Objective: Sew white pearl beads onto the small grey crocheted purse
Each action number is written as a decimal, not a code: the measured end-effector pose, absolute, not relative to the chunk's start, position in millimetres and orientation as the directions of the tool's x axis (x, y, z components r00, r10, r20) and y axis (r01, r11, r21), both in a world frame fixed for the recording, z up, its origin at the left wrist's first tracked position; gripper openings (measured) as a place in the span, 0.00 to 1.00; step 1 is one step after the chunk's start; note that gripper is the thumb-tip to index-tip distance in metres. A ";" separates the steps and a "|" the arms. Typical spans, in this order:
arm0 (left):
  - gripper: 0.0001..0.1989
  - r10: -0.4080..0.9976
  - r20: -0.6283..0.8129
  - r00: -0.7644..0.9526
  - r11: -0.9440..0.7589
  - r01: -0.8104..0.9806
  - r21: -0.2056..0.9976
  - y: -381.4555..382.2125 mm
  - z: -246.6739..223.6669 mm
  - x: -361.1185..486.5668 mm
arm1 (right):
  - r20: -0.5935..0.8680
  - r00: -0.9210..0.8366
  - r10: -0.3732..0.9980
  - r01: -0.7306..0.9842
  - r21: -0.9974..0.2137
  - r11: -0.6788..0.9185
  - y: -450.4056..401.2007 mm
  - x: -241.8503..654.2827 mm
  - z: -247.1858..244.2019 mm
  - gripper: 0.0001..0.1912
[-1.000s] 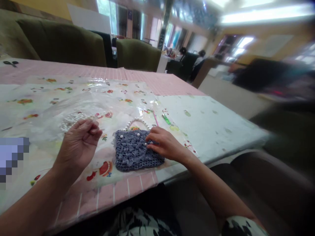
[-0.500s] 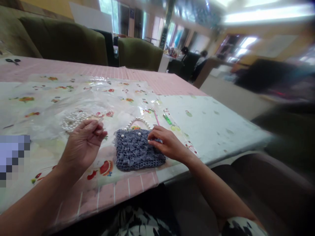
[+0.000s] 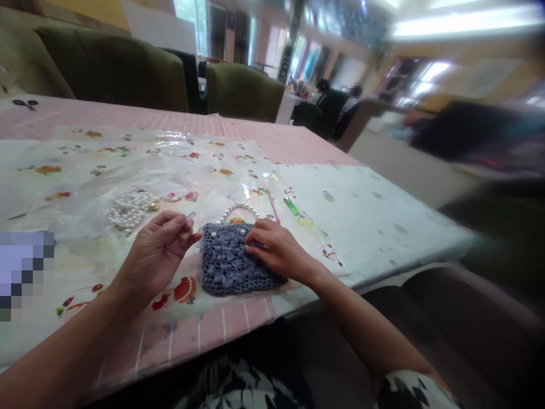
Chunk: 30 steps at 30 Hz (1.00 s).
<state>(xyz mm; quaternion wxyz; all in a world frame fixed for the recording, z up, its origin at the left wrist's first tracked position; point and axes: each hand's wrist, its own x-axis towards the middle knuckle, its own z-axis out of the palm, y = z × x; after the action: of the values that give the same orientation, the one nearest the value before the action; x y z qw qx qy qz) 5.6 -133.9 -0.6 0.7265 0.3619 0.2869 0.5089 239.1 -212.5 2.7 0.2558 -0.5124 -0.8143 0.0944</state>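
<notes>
Head view. Blue-grey crocheted bag (image 3: 232,264) lies on the surface (image 3: 378,213) in front of the person, near the close edge, on a clear plastic sheet (image 3: 157,149) printed with fruit. Its pearl handle (image 3: 222,216) arches out from the top edge, away from the person. Two white beads (image 3: 213,234) sit along the upper part of the bag; small bow-like pieces cover the front.

Left hand (image 3: 164,244): beside the bag's left edge, raised; grip closed, thumb and forefinger pinching a small pale item (image 3: 191,216), too small to identify. Right hand (image 3: 279,247): over the bag's upper right part, fingers bent, thumb and fingertips near each other at the bag's front; cannot tell whether the grip is fully closed or has anything in it.

Beyond the left hand: heap of pearl beads (image 3: 128,210), with a gold-coloured piece (image 3: 154,205) at its right side. Beyond the right hand: thin pink stick (image 3: 275,207) and, just right of it, a green object (image 3: 292,206), type unclear. Dark-handled scissors (image 3: 25,104) lie at far left on pink cloth (image 3: 313,139). Two green chairs (image 3: 242,94) stand behind the surface.
</notes>
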 end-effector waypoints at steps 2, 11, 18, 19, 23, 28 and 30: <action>0.05 0.948 -0.050 0.316 0.221 -0.535 0.816 -133.4 0.3 5.5 | 0.293 -0.374 0.880 0.807 -0.365 0.464 -210.8 238.0 -0.5 0.02; 0.06 0.946 -0.051 0.319 0.227 -0.545 0.807 -134.7 2.2 6.2 | 0.280 -0.378 0.883 0.817 -0.348 0.460 -214.4 239.9 -0.4 0.01; 0.06 0.946 -0.054 0.319 0.225 -0.530 0.817 -135.7 2.4 5.1 | 0.288 -0.340 0.895 0.809 -0.395 0.435 -216.5 238.6 0.6 0.04; 0.06 0.946 -0.055 0.319 0.226 -0.529 0.818 -135.5 2.3 5.2 | 0.288 -0.340 0.895 0.809 -0.396 0.435 -216.4 238.1 0.0 0.05; 0.05 0.947 -0.055 0.317 0.224 -0.527 0.820 -135.1 2.3 5.7 | 0.288 -0.350 0.891 0.809 -0.387 0.443 -216.9 237.5 -1.2 0.05; 0.06 0.947 -0.051 0.318 0.223 -0.533 0.816 -135.5 2.5 5.2 | 0.276 -0.371 0.887 0.802 -0.386 0.456 -219.3 239.8 2.0 0.06; 0.06 0.946 -0.048 0.320 0.223 -0.538 0.813 -135.5 2.1 4.9 | 0.272 -0.379 0.885 0.796 -0.393 0.461 -219.9 240.4 3.4 0.06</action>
<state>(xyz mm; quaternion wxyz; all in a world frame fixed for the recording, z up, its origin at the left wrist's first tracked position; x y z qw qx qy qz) 4.9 -135.5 2.1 0.7286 0.3594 0.2841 0.5091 240.4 -219.9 3.4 0.2260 -0.5096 -0.8243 0.0987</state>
